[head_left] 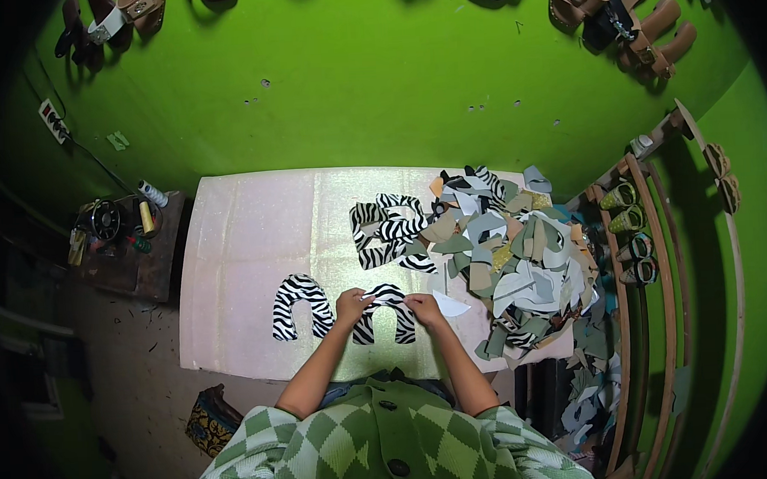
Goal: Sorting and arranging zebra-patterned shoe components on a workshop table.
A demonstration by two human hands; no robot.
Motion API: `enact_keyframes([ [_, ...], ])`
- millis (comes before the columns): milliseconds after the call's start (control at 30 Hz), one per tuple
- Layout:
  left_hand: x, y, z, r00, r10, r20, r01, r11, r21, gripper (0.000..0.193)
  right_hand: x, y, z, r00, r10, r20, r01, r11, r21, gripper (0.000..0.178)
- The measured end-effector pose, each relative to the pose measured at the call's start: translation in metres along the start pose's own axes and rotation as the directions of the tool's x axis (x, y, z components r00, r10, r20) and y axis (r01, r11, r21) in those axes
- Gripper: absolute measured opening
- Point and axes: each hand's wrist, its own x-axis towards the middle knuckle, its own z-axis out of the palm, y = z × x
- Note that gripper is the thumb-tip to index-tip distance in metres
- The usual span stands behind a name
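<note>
Near the front edge of the table, my left hand [352, 308] pinches the left side of an arched zebra-print piece [386, 292], which looks like cut material. My right hand [422, 308] has its fingers closed on the same piece's right side. Its two legs appear to hang down or lie on the table between my forearms; whether they belong to one layer or several I cannot tell. To the left lies another zebra-print arch [301, 286], its opening facing me. Farther back are several overlapping zebra-print pieces [369, 255].
A big heap of grey, white, tan and zebra scraps [526, 259] covers the right side of the pale table [230, 263]. A white scrap [451, 304] lies by my right hand. Left stands a small dark cabinet [136, 266] with tools; right, a wooden shoe rack [656, 313].
</note>
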Motion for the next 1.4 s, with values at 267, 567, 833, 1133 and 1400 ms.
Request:
enact_keyframes([
  [267, -0.01, 0.016, -0.086, 0.971, -0.153, 0.185, 0.217, 0.889, -0.403, 0.023, -0.001, -0.075, 0.021, 0.935, 0.258, 0.242, -0.309, 0.928, 0.206, 0.015],
  [567, -0.016, -0.045, -0.157, 0.946, -0.105, -0.307, 0.006, 0.951, -0.308, 0.022, 0.017, -0.093, 0.136, 0.971, 0.04, 0.237, -0.079, 0.984, 0.158, 0.012],
  [833, -0.014, -0.061, -0.181, 0.899, -0.021, -0.437, -0.049, 0.988, -0.148, 0.022, 0.026, -0.09, 0.184, 0.984, -0.17, 0.056, 0.176, 0.975, -0.133, 0.012],
  [1133, -0.027, -0.048, -0.182, 0.892, 0.165, -0.421, -0.053, 0.963, 0.266, 0.025, 0.015, -0.097, 0.19, 0.968, -0.25, 0.024, 0.244, 0.916, -0.318, 0.019],
  [1400, -0.06, -0.05, -0.17, 0.905, 0.406, -0.125, -0.269, 0.776, 0.571, 0.044, -0.012, -0.094, 0.174, 0.737, -0.6, 0.311, 0.617, 0.408, -0.673, 0.048],
])
